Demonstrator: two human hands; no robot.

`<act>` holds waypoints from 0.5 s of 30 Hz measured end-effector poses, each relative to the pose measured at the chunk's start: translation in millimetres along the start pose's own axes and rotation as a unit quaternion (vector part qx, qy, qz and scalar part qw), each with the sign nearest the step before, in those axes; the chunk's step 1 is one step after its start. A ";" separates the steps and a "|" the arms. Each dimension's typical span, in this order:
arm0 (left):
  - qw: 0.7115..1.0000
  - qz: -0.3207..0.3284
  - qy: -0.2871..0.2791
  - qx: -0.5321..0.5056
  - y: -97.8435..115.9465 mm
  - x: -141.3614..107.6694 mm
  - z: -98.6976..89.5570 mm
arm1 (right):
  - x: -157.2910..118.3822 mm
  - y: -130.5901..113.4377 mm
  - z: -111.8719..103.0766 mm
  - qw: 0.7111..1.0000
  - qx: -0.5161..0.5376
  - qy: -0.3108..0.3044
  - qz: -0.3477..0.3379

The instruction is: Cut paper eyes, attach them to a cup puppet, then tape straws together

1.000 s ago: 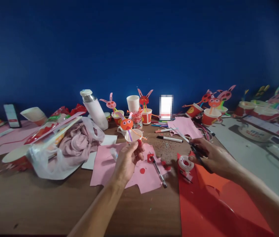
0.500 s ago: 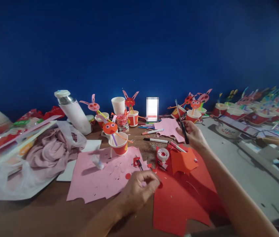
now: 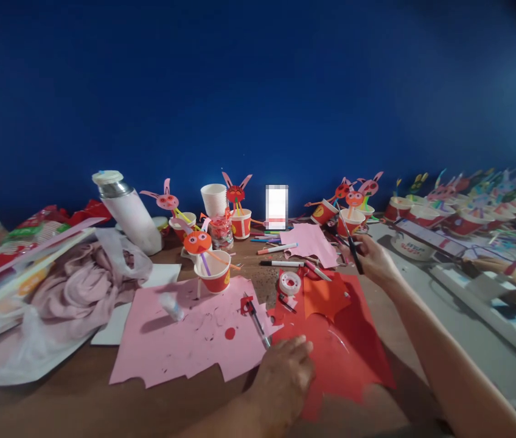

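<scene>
My left hand (image 3: 285,377) is on the left edge of a red paper sheet (image 3: 349,350), its fingers bent and closed over it; the thumb is hidden. The sheet's near edge is blurred. In my right hand (image 3: 379,261) is a pair of scissors (image 3: 353,246), held upright at a slant and seen edge-on, above the table to the right of a pink paper piece (image 3: 310,243). Left of my left hand lies a larger pink sheet (image 3: 148,340), with a pen (image 3: 257,319) and a small red paper circle (image 3: 230,333) on it. Orange paper (image 3: 328,295) covers part of the red sheet.
A tape roll (image 3: 289,283), markers (image 3: 280,264) and a paper cup (image 3: 212,274) with an orange paper face stand or lie nearby. A white flask (image 3: 132,219) and a plastic bag (image 3: 6,347) are at left. More decorated cups (image 3: 472,219) and a white power strip (image 3: 490,316) are at right.
My left hand has moved right and down onto the red sheet, whose near part has shifted. My right hand has moved slightly right and down with the scissors. The view has shifted a little.
</scene>
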State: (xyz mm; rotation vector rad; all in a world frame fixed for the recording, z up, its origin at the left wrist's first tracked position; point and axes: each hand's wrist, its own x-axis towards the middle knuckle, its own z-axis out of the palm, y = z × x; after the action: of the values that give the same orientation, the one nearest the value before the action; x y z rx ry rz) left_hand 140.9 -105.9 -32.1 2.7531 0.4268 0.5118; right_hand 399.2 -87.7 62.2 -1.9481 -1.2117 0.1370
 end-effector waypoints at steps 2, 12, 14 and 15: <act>1.000 0.003 -0.019 0.020 2.3 2.3 -0.2 | -7.7 11.6 -10.8 0.996 -0.075 -0.008 0.041; 0.999 -0.004 -0.013 -0.036 4.8 5.8 -19.5 | -63.3 53.0 -40.1 0.961 -0.255 -0.040 0.101; 0.998 -0.015 -0.012 -0.061 5.9 6.5 -22.4 | -68.4 54.2 -44.0 0.954 -0.278 -0.044 0.102; 0.997 -0.020 -0.011 -0.074 6.6 7.2 -24.3 | -70.4 53.4 -44.9 0.952 -0.285 -0.048 0.102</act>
State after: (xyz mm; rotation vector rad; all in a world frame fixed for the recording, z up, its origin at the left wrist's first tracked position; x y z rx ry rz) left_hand 139.4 -103.5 -6.1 2.5996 0.4206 0.4824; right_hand 420.6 -180.1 33.4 -2.5967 -1.1957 -0.0190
